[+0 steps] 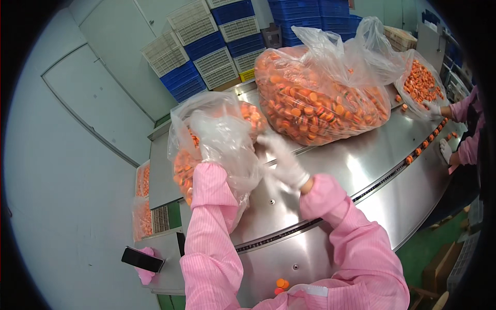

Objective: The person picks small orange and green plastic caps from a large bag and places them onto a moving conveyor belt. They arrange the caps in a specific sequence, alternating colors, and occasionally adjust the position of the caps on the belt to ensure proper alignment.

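Note:
A clear plastic bag [186, 170] of small round orange caps stands on the steel table in front of me. My left hand [216, 132], in a white glove, reaches into its loose upper part; the film covers the fingers, so their grip is hidden. Just right of this bag is my right hand [287, 165], also white-gloved and blurred by motion. Its fingers look stretched out toward the bag, with nothing seen in them. A larger clear bag [320, 108], full of the same orange caps, lies beyond my right hand. Several loose caps [281, 283] lie near my body.
A narrow dark conveyor track [382, 181] curves across the steel table [274, 217]. At the right, a co-worker's gloved hands [436, 108] are by another bag of caps [423, 82]. Blue and white crates [206, 46] are stacked behind. A phone [142, 259] rests at the left.

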Motion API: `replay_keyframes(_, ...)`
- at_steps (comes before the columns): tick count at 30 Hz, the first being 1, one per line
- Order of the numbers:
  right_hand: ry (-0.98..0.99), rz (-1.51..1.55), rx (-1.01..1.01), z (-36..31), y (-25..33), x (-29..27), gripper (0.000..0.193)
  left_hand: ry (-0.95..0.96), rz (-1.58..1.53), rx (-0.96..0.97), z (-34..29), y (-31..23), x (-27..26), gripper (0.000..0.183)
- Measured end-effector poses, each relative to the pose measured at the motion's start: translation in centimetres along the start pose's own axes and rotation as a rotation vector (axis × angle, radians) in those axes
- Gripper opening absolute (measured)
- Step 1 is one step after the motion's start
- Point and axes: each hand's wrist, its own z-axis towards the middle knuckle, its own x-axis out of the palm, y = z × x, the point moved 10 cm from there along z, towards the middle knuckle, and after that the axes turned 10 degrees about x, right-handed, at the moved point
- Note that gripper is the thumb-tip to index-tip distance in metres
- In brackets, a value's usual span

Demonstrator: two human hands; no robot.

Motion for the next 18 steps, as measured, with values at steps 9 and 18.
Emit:
replay_keyframes(9,-0.086,-0.064,0.123,-1.9,-2.1,6.1,0.096,-0.439,-0.276,-0.247,3.4,-1.3,-4.2,0.045)
replay_keyframes(18,-0.270,0.160,0.306,3.1,-4.2,0.8,0.027,-0.829,-0.414,-0.399,4.3,-5.2,-9.2,0.042)
